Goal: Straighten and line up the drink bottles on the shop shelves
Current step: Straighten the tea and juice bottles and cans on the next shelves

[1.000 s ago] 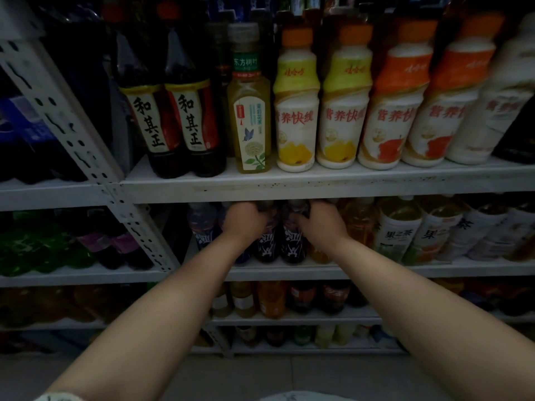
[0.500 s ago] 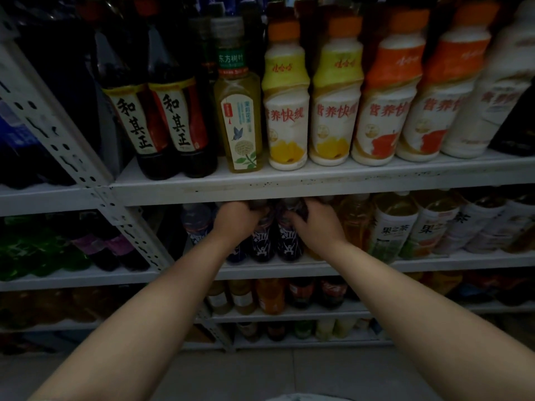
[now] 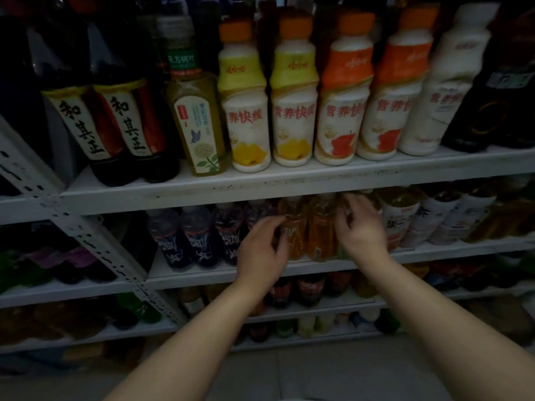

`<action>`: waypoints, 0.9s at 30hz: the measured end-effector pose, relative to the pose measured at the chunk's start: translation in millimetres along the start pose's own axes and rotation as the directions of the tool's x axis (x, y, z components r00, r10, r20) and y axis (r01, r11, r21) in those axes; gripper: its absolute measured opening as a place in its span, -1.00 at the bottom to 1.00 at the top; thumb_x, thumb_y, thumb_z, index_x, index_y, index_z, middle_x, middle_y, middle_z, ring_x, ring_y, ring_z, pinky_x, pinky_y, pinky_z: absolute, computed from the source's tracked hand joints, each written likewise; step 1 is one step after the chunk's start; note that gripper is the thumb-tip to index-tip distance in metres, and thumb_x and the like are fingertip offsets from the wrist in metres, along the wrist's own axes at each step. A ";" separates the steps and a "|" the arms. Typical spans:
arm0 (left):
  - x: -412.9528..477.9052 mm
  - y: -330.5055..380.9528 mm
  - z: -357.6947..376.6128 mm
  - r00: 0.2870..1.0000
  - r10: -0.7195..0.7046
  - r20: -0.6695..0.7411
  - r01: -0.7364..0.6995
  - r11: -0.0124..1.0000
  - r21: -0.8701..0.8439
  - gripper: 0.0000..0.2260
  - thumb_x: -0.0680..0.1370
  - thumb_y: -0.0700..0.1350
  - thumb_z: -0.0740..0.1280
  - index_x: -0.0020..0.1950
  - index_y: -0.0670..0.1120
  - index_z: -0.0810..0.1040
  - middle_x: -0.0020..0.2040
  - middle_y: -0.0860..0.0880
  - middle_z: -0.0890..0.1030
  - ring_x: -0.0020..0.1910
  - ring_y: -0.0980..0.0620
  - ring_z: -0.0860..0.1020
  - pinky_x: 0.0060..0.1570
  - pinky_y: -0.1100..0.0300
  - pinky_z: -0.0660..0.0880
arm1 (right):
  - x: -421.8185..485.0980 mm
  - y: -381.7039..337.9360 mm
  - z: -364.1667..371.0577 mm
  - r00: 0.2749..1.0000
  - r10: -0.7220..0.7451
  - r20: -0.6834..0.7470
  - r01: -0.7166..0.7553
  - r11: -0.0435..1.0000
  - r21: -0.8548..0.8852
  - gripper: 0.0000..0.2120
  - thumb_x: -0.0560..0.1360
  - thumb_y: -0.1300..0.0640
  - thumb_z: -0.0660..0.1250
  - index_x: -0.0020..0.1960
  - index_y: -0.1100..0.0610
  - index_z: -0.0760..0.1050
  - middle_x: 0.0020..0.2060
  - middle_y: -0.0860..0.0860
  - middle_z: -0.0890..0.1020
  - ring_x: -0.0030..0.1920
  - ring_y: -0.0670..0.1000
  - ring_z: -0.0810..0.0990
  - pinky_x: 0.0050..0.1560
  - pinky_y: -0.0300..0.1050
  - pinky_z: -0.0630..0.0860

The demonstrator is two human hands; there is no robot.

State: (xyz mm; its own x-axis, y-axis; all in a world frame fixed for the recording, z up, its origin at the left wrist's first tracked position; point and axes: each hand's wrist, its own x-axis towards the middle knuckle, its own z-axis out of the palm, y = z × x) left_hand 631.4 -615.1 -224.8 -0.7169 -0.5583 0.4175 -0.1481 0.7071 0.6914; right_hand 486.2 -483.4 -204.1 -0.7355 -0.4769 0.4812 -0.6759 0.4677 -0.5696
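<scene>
Two orange drink bottles [image 3: 320, 230] are flanked on the middle shelf [image 3: 434, 250], apparently so that they can be squared up beside the dark-labelled bottles [image 3: 202, 241]. The left hand [image 3: 262, 250] and right hand [image 3: 362, 230] are held loosely curled at either side, with nothing grasped. Both bottles are seen upright and filled with amber liquid.

Shelf [image 3: 289, 186]: white-painted metal, matt, front edge speckled with dark chips. Slotted upright [image 3: 86, 235]: same painted metal. Orange drink bottles [image 3: 321, 227]: clear plastic, glossy. Milk-drink bottles [image 3: 292, 111]: opaque white plastic, smooth printed sleeves, slight sheen; caps [image 3: 295, 26] matt orange plastic. Floor [image 3: 318, 371]: smooth grey tile.
</scene>
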 end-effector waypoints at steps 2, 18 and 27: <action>19.1 13.9 12.3 0.989 -0.128 0.071 0.132 0.990 -0.045 -0.66 0.55 -0.08 0.29 0.33 -0.04 0.47 0.23 -0.02 0.53 0.13 0.01 0.53 0.18 0.08 0.47 | 11.0 0.4 6.4 0.982 0.111 0.150 -0.100 0.992 -0.076 -0.71 0.56 0.10 0.21 0.24 0.18 0.43 0.13 0.13 0.52 0.14 0.13 0.49 0.06 -0.13 0.37; 60.2 32.7 34.4 0.965 -0.263 0.005 0.259 0.955 0.144 -0.79 0.46 -0.09 0.40 0.03 -0.17 0.58 -0.02 -0.16 0.63 -0.02 -0.14 0.59 -0.14 0.18 0.46 | 41.4 -6.1 6.2 0.918 0.304 0.256 -0.302 0.952 -0.051 -0.90 0.45 0.18 0.33 -0.23 0.15 0.47 -0.21 0.14 0.59 -0.15 0.15 0.57 -0.22 -0.14 0.38; 62.2 25.3 29.0 0.975 -0.194 0.106 0.170 0.965 0.202 -0.76 0.50 -0.06 0.34 0.04 -0.20 0.56 -0.05 -0.16 0.63 -0.05 -0.13 0.59 -0.11 0.15 0.52 | 44.2 -3.8 6.7 0.873 0.232 0.428 -0.199 0.973 -0.119 -0.83 0.46 0.06 0.28 -0.27 0.10 0.46 -0.32 0.04 0.53 -0.19 0.10 0.56 -0.31 -0.16 0.38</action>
State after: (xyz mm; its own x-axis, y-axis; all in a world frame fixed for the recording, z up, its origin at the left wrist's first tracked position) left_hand 563.3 -619.3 -198.4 -0.7428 -0.6356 0.2101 -0.4021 0.6746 0.6190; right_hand 456.6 -511.2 -185.1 -0.7791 -0.6269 0.0031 -0.5162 0.6387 -0.5706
